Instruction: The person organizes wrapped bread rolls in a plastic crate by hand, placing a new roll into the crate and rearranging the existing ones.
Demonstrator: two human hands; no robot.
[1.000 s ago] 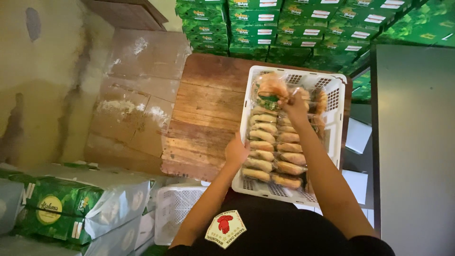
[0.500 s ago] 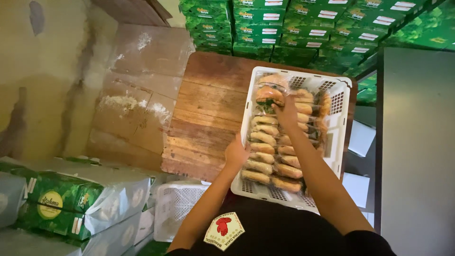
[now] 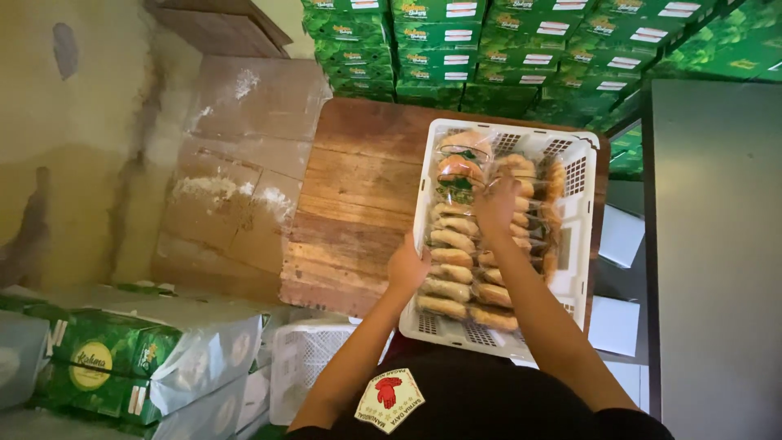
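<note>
A white plastic crate (image 3: 580,212) stands on a wooden table (image 3: 358,195). Rows of bread rolls in clear wrappers (image 3: 452,244) fill it. My left hand (image 3: 407,265) grips the crate's left rim near its front corner. My right hand (image 3: 497,204) reaches into the middle of the crate and rests on wrapped rolls at the far end of a row. Whether its fingers close on a roll I cannot tell. Two rolls with green filling (image 3: 460,171) lie at the crate's far left.
Green cartons (image 3: 489,49) are stacked high behind the table. Flattened cardboard (image 3: 236,179) leans left of it. Wrapped green packs (image 3: 138,358) sit at the lower left. Another white crate (image 3: 305,358) stands under the table's front. A grey surface (image 3: 717,244) runs along the right.
My right hand has drawn back a little from the crate's far end toward the middle of the rows. My left hand stays on the rim.
</note>
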